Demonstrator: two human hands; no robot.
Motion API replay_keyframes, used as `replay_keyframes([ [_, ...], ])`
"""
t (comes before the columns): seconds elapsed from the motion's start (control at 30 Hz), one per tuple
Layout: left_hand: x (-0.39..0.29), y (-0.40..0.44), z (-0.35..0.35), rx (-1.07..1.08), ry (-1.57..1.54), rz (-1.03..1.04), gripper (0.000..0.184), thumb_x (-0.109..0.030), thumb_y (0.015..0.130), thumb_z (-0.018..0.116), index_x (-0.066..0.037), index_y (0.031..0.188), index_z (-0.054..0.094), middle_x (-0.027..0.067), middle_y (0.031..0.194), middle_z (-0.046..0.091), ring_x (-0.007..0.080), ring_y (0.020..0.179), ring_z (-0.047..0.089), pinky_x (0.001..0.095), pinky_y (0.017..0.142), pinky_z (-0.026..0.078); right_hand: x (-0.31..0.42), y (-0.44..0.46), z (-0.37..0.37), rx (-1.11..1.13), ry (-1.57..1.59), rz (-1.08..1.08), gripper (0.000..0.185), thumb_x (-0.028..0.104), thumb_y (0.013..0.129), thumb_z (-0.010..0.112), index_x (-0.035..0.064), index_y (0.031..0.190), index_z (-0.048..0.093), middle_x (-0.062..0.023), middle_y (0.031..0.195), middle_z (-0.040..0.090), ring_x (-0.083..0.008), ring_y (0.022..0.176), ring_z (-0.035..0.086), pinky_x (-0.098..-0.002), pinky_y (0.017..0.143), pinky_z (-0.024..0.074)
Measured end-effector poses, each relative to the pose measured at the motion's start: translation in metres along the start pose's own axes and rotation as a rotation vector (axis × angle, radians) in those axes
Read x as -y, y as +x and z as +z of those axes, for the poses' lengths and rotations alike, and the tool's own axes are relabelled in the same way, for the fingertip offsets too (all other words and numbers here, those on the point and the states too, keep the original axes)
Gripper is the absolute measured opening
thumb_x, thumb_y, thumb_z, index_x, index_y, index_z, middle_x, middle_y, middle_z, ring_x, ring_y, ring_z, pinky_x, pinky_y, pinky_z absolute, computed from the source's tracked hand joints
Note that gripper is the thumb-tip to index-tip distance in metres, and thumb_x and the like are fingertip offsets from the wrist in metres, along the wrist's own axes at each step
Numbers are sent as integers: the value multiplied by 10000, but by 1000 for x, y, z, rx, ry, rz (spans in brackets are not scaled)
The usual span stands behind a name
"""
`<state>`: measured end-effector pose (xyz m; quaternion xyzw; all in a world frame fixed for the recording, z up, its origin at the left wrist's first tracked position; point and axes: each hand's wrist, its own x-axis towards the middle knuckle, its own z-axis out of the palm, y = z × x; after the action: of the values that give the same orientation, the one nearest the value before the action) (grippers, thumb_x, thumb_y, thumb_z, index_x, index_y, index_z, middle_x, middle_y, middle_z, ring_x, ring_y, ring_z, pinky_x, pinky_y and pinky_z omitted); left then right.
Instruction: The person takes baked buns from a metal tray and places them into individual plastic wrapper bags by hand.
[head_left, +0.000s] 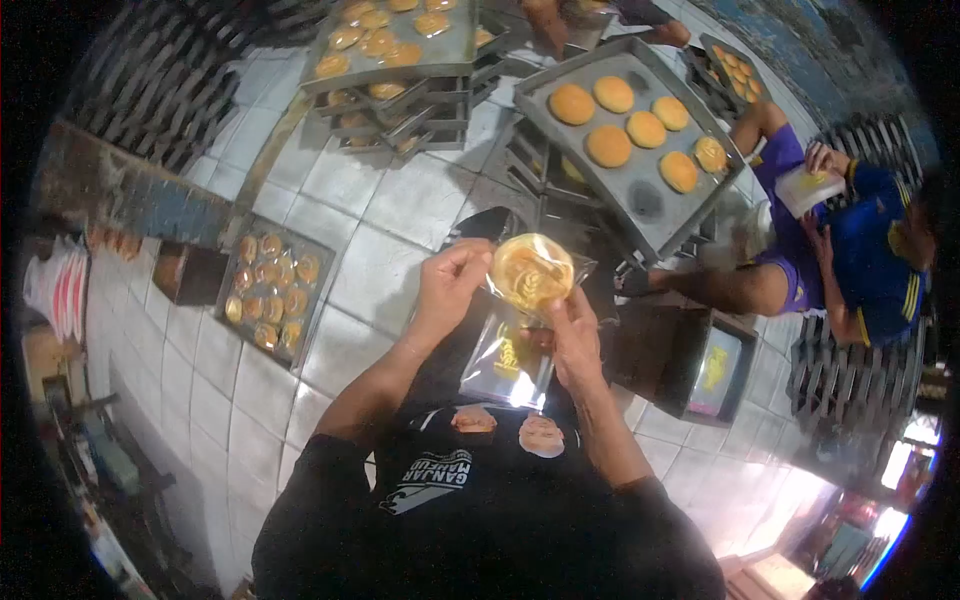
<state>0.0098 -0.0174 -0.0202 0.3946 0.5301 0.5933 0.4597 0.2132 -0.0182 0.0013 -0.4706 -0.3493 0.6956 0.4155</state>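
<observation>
A round golden bun (532, 273) in a clear plastic bag is held up in front of my chest. My left hand (455, 285) pinches at the left edge of the bag with its fingers together. My right hand (575, 340) grips the bun's lower right side, thumb on top. Below the bun, a stack of clear bags with yellow print (508, 358) rests on my lap. Just beyond, a grey tray (645, 200) carries several unwrapped buns and one that looks wrapped.
Stacked trays (400, 75) of wrapped buns stand at the upper left. Another tray (318, 330) of wrapped buns lies on the tiled floor at left. A co-worker (860, 235) sits at right, holding bags. A box (712, 368) with printed bags is near my right arm.
</observation>
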Motion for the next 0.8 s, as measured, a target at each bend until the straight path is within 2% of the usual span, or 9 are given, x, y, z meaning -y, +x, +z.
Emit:
replay_keyframes([
  [0.1,-4,13,25,117,17,206,110,-45,987,639,45,1021,693,91,1071,708,132,1000,632,266,841,490,42,15,-16,-15,-389,-229,408,166,980,706,-8,1329,583,-157,1184,679,-221,1104,658,-369,890,569],
  [0.2,-23,14,44,51,-120,-96,385,-86,991,652,-4,1364,599,147,1411,599,209,1239,596,320,1074,452,87,61,-59,-225,-752,-564,466,162,943,741,-22,1340,581,-183,1209,682,-263,1090,677,-385,922,543],
  [0.3,-12,-10,30,212,638,365,467,-116,941,696,-14,1385,597,196,1476,553,307,1363,543,388,1139,422,103,74,-111,-392,-1154,-755,439,156,935,735,-10,1320,603,-205,1230,675,-326,1096,678,-402,947,531],
  [0.37,-9,-32,20,202,742,430,478,-159,881,747,-55,1339,656,215,1504,528,410,1431,462,465,1170,395,101,66,-116,-464,-1434,-851,424,156,935,729,-2,1311,613,-217,1243,669,-366,1118,668,-418,978,522],
  [0.43,-10,-51,9,224,1114,561,374,-151,845,770,-83,1211,734,189,1515,529,443,1418,464,515,1152,412,86,31,-102,-129,-1010,-292,503,158,897,751,12,1348,582,-222,1333,621,-407,1224,599,-442,1051,482],
  [0.5,0,-50,-1,263,1068,572,305,-140,814,780,-95,1115,769,180,1531,517,458,1434,438,553,1135,421,66,1,-77,200,-1226,-449,530,170,859,773,28,1336,592,-210,1354,605,-395,1278,561,-477,1118,433],
  [0.63,-10,-46,-2,492,1010,833,332,-94,819,770,-70,1150,761,202,1553,491,431,1477,397,507,1144,421,49,-28,-51,153,-1393,-687,364,155,827,770,60,1169,688,-200,1172,673,-357,1211,616,-521,1152,406],
  [0.77,-31,-54,27,94,92,86,356,-101,925,731,9,1263,711,211,1366,656,287,1333,581,401,1077,486,92,-26,-65,319,-1394,-697,254,96,858,734,41,1105,707,-129,1016,699,-336,954,662,-489,1037,503],
  [0.8,-24,-40,3,430,188,-178,330,-114,960,709,22,1260,701,175,1236,707,239,1181,646,374,989,526,117,-18,-70,449,-1161,-464,246,115,872,737,32,1102,709,-134,1000,706,-340,924,669,-478,984,523],
])
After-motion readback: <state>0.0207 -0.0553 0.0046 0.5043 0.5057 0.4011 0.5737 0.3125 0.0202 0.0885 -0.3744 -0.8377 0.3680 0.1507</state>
